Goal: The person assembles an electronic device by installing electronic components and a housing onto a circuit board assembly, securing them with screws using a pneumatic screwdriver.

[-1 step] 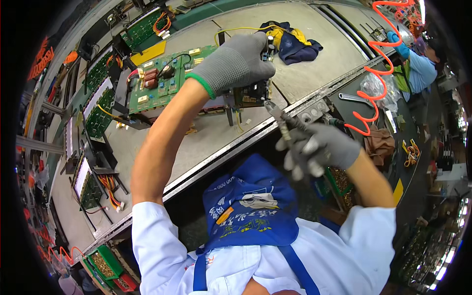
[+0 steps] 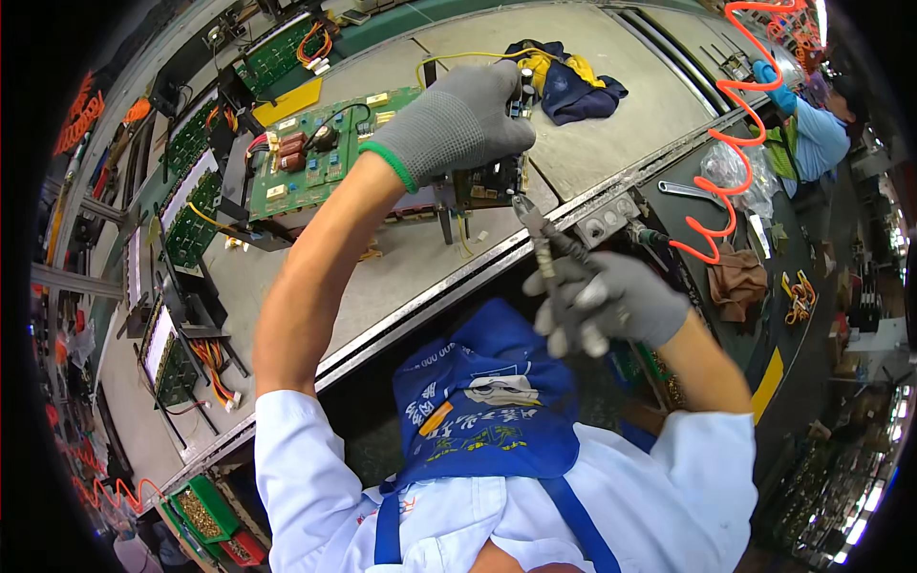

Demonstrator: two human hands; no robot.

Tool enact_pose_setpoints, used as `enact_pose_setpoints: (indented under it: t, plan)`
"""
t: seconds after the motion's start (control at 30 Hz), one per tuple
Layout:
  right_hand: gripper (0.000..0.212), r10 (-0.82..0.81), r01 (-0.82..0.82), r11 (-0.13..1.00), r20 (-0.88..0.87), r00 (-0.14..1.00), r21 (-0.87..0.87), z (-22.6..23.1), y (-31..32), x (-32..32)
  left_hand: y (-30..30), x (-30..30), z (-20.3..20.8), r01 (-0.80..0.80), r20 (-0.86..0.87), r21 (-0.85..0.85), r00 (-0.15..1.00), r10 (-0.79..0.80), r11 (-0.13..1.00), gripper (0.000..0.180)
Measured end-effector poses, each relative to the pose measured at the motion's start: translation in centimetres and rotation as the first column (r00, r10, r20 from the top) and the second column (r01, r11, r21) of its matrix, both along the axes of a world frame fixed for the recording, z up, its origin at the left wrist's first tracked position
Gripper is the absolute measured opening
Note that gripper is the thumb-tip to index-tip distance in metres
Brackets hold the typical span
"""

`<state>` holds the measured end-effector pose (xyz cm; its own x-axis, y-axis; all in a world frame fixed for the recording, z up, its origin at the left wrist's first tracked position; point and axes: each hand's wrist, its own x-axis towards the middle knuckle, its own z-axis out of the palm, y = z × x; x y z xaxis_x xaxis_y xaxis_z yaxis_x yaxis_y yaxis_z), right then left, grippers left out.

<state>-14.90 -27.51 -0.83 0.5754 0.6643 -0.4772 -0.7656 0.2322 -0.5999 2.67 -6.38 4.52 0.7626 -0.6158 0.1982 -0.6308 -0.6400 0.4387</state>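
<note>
A circuit board assembly [image 2: 330, 158] with green boards, brown coils and wires lies across the bench in front of me. My left hand [image 2: 468, 119], in a grey glove with a green cuff, reaches over it. Its fingers curl round the dark right end, where several small capacitors [image 2: 526, 86] stick up; the fingertips are partly hidden. In my right hand [image 2: 611, 301], also gloved in grey, I hold a pair of pliers [image 2: 541, 234]. Their jaws point up at the lower corner of that end, close to it; whether they touch I cannot tell.
Beyond the assembly lies a dark blue and yellow cloth [image 2: 578, 88]. More green boards [image 2: 191, 224] on black brackets stand at left. A red coiled hose [image 2: 740, 138] hangs at right, near a wrench [image 2: 690, 191] and a brown cloth [image 2: 737, 282]. A co-worker [image 2: 820, 138] is at far right.
My right hand and forearm have shifted slightly left and a little lower, with the pliers. My left hand and the assembly show almost no movement.
</note>
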Motion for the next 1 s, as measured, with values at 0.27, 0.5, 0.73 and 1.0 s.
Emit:
enact_pose_setpoints:
  t: [0.27, 0.5, 0.73, 1.0]
  plan:
    - [0.047, -0.619, 0.595, 0.765, 0.028, 0.785, 0.245, -3.5, 12.9, -4.2, 0.4, -0.4, 0.2, 0.115, -0.003, -0.141, 0.993, -0.117, 0.983, 0.033]
    - [0.047, -0.562, 0.540, 0.801, 0.013, 0.827, 0.259, -4.8, 14.0, -3.5, -0.3, -1.8, 1.4, 0.005, -0.072, -0.091, 0.997, -0.012, 0.996, 0.030]
    - [0.057, -0.481, 0.501, 0.759, -0.161, 0.862, 0.416, -3.7, 12.8, -4.1, -0.6, -1.6, 1.3, 0.020, -0.048, -0.102, 0.999, -0.025, 0.995, 0.031]
    - [0.058, -0.559, 0.586, 0.648, -0.218, 0.800, 0.486, -3.9, 14.4, -4.3, -0.7, -1.7, 1.4, 0.022, -0.052, -0.115, 0.998, -0.028, 0.993, 0.035]
